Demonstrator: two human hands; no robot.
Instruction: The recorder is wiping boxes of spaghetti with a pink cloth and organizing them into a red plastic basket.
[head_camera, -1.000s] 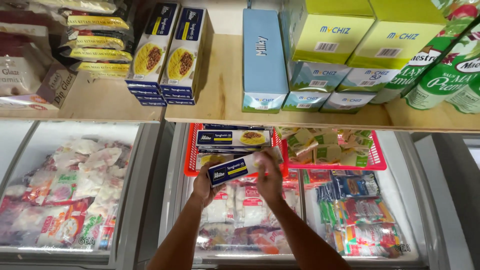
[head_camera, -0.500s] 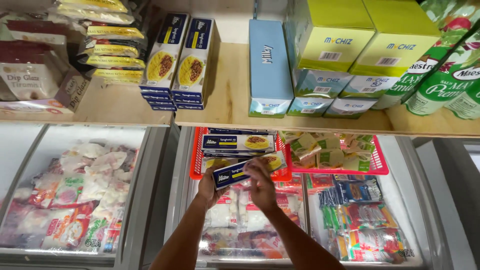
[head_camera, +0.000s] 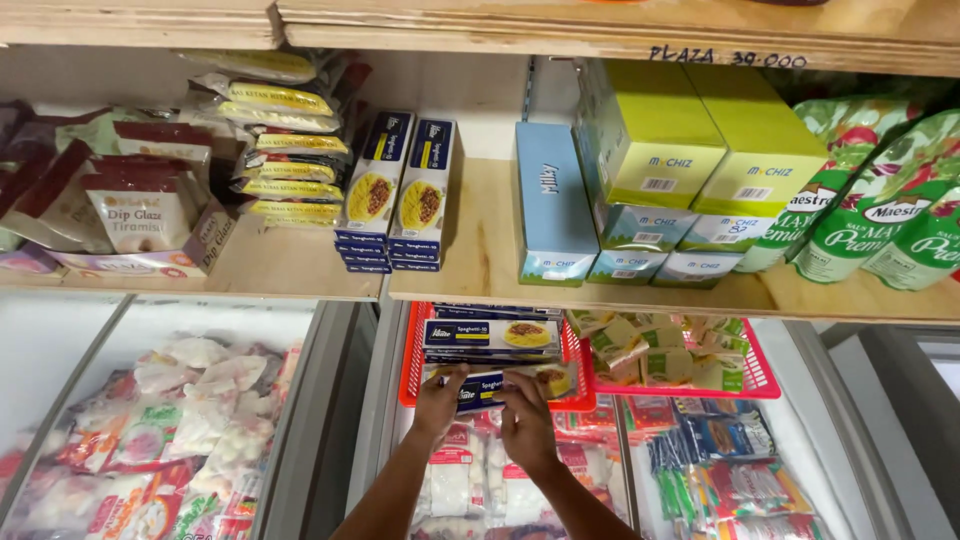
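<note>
Freezer-top red basket w/ pasta boxes

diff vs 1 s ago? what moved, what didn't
Both hands, left hand and right hand, kept hold of the dark blue pasta box and carried it forward, up to the front edge of the red basket. The boxes already stacked in the basket, the shelf goods and the freezer packs stayed put.

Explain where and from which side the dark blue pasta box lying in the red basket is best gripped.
Grip the dark blue pasta box by its two long edges near mid-length, coming from the open front. It lies flat and long across the red basket, under the shelf; both hands hold it that way.
</note>
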